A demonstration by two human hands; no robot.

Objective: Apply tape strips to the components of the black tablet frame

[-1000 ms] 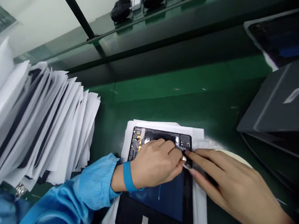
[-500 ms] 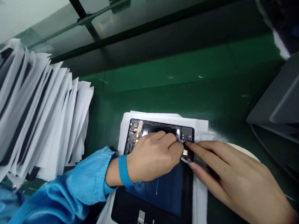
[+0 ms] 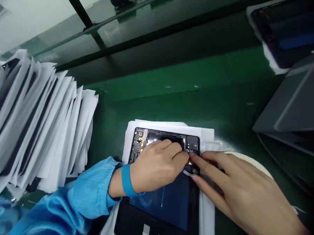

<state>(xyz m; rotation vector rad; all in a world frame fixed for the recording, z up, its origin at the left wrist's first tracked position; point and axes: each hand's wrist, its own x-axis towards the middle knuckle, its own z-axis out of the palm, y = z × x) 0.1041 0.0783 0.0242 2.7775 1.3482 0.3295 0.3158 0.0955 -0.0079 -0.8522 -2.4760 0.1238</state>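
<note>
An opened tablet (image 3: 157, 215) lies on white sheets, its circuit parts and dark blue inner panel exposed. My left hand (image 3: 160, 163), with a blue wristband (image 3: 128, 181), is curled closed over the tablet's upper part; whatever its fingertips grip is hidden beneath it. From the right comes my right hand (image 3: 237, 185), fingers stretched out and thumb apart. Its index fingertip touches the tablet near the upper right corner, close to the left knuckles. The thumb tip rests lower on the right side, beside a small pale strip (image 3: 187, 173).
Many flat dark pieces between white sheets form a leaning stack (image 3: 53, 126) at left. Another dark tablet (image 3: 290, 33) lies at upper right, above a grey angled stand (image 3: 297, 100). Under my right hand shows a cream round object (image 3: 251, 162). The work surface (image 3: 158, 100) is green.
The view has shifted a little, bringing more of the upper right tablet into sight. Both hands stay at the same corner of the opened tablet, with only slight movement of the right fingers.
</note>
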